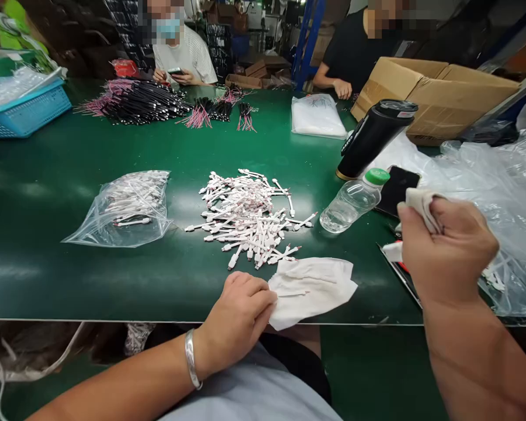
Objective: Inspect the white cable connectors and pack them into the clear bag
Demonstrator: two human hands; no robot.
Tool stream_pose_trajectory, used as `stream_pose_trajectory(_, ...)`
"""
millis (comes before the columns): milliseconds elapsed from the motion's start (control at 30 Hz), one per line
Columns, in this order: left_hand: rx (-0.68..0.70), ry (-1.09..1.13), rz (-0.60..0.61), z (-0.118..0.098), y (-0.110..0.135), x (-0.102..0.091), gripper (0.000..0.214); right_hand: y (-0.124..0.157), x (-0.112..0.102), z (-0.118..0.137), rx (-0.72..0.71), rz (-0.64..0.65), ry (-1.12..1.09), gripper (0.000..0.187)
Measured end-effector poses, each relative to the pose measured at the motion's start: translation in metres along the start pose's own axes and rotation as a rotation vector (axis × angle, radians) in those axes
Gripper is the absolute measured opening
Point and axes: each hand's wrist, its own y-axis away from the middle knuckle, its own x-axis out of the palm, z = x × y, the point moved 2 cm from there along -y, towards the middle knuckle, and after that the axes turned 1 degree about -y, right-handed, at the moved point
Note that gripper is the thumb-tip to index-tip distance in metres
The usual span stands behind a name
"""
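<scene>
My left hand (241, 313), with a silver bangle at the wrist, is closed in a pinch at the table's near edge. From its fingertips a short white cable (293, 293) extends over a spread white cloth (319, 275). My right hand (449, 257) is raised at the right, its fingers wrapped round a folded white cloth (421, 204). Just beyond my left hand lies a loose pile of short white cables (249, 216) with small connectors. More white cables are inside a clear plastic bag (127, 210) to the left.
Right of the pile are a clear bottle (350, 202) with a green cap, a black tumbler (374, 137) and a dark phone (398, 187). Plastic bags (499, 204) crowd the right. Black cable bundles (144, 102) lie at the back, near two people. A cardboard box (438, 96) stands behind the tumbler.
</scene>
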Motion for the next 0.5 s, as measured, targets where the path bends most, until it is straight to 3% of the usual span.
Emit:
stream_pose_trajectory(100,-0.085,0.039,0.041,-0.002,-0.004,-0.001,0.014,-0.022,0.020,-0.012,-0.136,-0.004,0.023,0.020)
stream_pose_trajectory(200,-0.154,0.003,0.074,-0.004,-0.009,-0.002,0.012,-0.031,0.037,-0.008,-0.180,0.134,0.104,0.023)
stream_pose_trajectory(333,-0.192,-0.062,0.163,-0.005,-0.020,-0.004,0.015,-0.030,0.050,-0.005,-0.023,0.259,0.163,0.033)
stream_pose_trajectory(433,-0.222,-0.049,0.235,-0.004,-0.029,-0.008,0.019,-0.023,0.056,-0.022,0.145,0.163,0.023,0.034)
stream_pose_trajectory(500,-0.256,-0.002,0.259,-0.004,-0.033,-0.013,0.020,-0.016,0.059,-0.046,0.264,0.040,-0.073,0.037)
